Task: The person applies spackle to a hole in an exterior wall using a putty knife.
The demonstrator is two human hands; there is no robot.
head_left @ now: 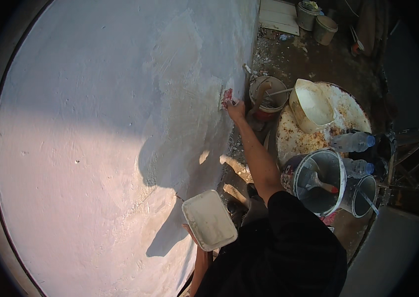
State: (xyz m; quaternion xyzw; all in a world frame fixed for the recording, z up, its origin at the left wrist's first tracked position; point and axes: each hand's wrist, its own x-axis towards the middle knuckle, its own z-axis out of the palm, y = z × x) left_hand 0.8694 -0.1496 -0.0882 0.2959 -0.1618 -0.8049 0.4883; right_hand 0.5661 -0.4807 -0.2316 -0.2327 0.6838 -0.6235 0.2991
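Observation:
My right hand (pixel 235 110) reaches forward and grips a red-handled putty knife (pixel 227 98). The tool's wide edge lies against the plastered wall (pixel 85 79), beside a patch of smeared, damp-looking filler (pixel 182 94). Low in front of my body, my left hand (pixel 190 233) supports a pale rectangular plastic tray (pixel 199 197) from below and from its left side. Only some of its fingers show past the tray's edge. A whitish coating covers the tray's inside.
To the right, a rusty drum top (pixel 288 141) bears a cut-open plastic container (pixel 296 106) and water bottles (pixel 350 142). Closer stand a large bucket (pixel 344 180) with a brush (pixel 321 184) inside and a smaller bucket (pixel 363 203). Another bucket (pixel 283 85) stands near the wall's base.

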